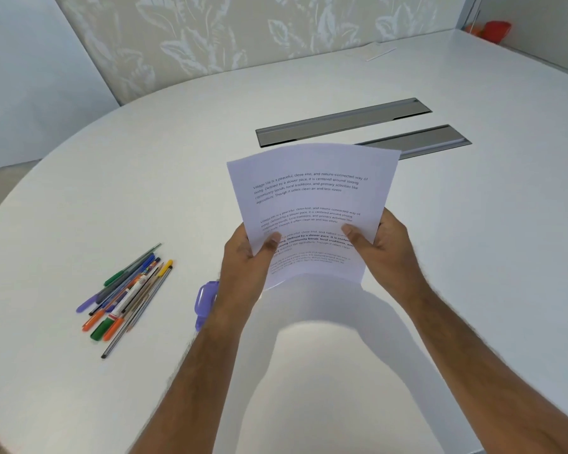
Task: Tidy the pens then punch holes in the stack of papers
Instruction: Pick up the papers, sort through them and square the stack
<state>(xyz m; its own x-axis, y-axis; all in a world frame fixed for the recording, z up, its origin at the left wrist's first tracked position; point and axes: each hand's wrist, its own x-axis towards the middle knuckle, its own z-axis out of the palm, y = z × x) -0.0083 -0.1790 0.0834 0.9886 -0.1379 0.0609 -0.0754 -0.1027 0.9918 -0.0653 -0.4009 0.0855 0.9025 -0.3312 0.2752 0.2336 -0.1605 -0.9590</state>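
Note:
I hold a stack of printed white papers [312, 198] upright above the white table [145, 158], its lower edge near the tabletop. My left hand [246, 253] grips its lower left edge and my right hand [381, 247] its lower right edge, thumbs on the front sheet. A bundle of several pens [125, 296], green, orange, blue, purple and yellow-capped, lies gathered side by side on the table to the left. A purple hole punch [205, 301] sits on the table just left of my left wrist, partly hidden by my forearm.
Two grey metal cable slots [341, 121] are set into the table behind the papers. A white sheet [377, 50] lies at the far back. A red object [492, 29] stands in the back right corner. A patterned wall panel runs behind the table.

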